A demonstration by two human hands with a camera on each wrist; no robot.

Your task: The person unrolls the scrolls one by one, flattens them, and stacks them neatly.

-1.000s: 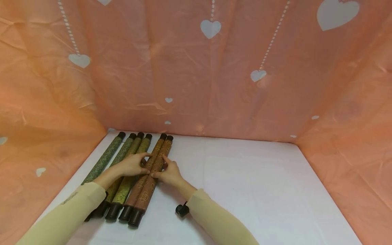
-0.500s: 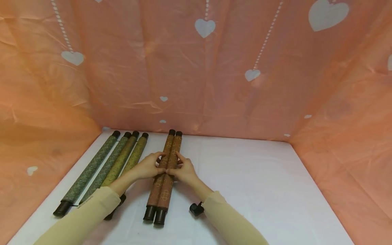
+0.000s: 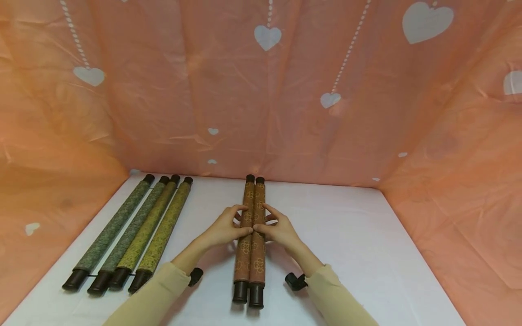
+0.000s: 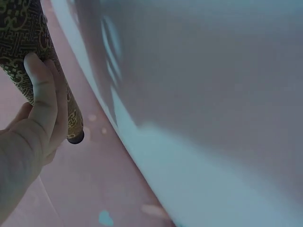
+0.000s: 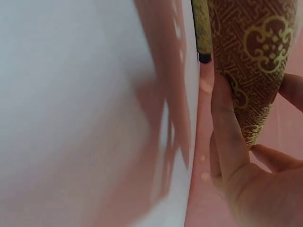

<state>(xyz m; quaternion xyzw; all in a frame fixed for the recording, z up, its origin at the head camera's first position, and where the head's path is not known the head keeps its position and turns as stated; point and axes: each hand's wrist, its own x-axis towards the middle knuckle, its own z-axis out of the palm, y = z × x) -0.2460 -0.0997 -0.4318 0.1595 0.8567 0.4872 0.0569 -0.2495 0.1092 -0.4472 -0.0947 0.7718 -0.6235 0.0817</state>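
Two slim brown scrolls with gold flower patterns and dark end knobs, a left scroll and a right scroll, lie side by side before me, pointing away. My left hand grips the left one, thumb on top and fingers round its outer side. From the other side my right hand holds the right scroll the same way, the thumbs meeting at the seam. The right wrist view shows the patterned scroll between fingers and thumb, raised over the table, with shadows below. In the left wrist view, fingers curl round the scroll.
At the left of the white table lie two green scrolls, an outer one and an inner one, beside two yellow-green scrolls. Thin cords show at their ends. A peach curtain with hearts encloses the back and sides.
Both hands have carried the pair of brown scrolls rightward, away from the green and yellow-green ones, and it now points straighter ahead. The other scrolls' near ends have come into view.
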